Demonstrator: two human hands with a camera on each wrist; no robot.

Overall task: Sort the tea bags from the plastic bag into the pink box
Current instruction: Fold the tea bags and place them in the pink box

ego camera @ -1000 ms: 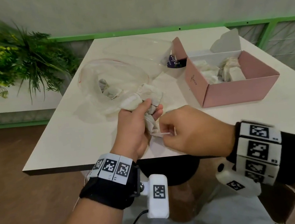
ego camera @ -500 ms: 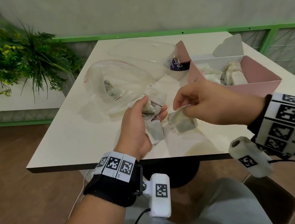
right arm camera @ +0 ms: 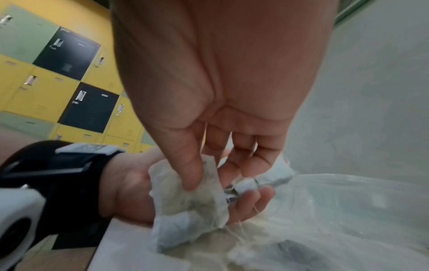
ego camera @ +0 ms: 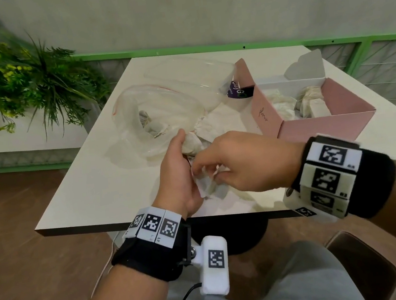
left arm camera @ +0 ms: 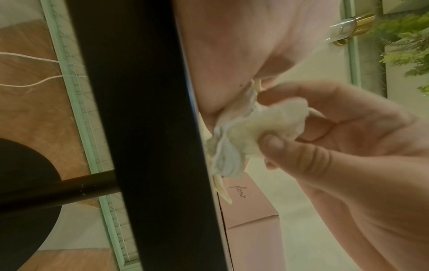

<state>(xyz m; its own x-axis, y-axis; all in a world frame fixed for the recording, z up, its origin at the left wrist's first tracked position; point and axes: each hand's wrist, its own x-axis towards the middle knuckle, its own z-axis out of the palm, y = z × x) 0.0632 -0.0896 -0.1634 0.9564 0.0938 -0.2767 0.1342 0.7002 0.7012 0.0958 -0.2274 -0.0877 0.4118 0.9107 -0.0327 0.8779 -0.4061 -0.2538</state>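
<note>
My left hand (ego camera: 181,166) grips a bunch of crumpled tea bags (ego camera: 192,145) just above the white table (ego camera: 101,186), near its front edge. My right hand (ego camera: 207,177) is close against it and pinches one tea bag (ego camera: 207,186) between thumb and fingers. The right wrist view shows the thumb (right arm camera: 188,176) pressing that tea bag (right arm camera: 192,201) over the left palm (right arm camera: 130,192). The left wrist view shows the same tea bag (left arm camera: 255,128) in the pinch. Behind the hands lies the clear plastic bag (ego camera: 162,109) with more tea bags inside (ego camera: 154,127). The open pink box (ego camera: 314,127) at the right holds several tea bags (ego camera: 284,107).
A second clear bag (ego camera: 187,71) and a purple packet (ego camera: 238,92) lie between the plastic bag and the box. A leafy plant (ego camera: 9,80) stands left of the table. The table's dark front edge (ego camera: 89,229) is just below my wrists. A brown chair (ego camera: 368,266) stands below right.
Half a second ago my right hand held a tea bag a little to the right of the left hand. Now it is back against the left hand, pinching a bag at the bunch.
</note>
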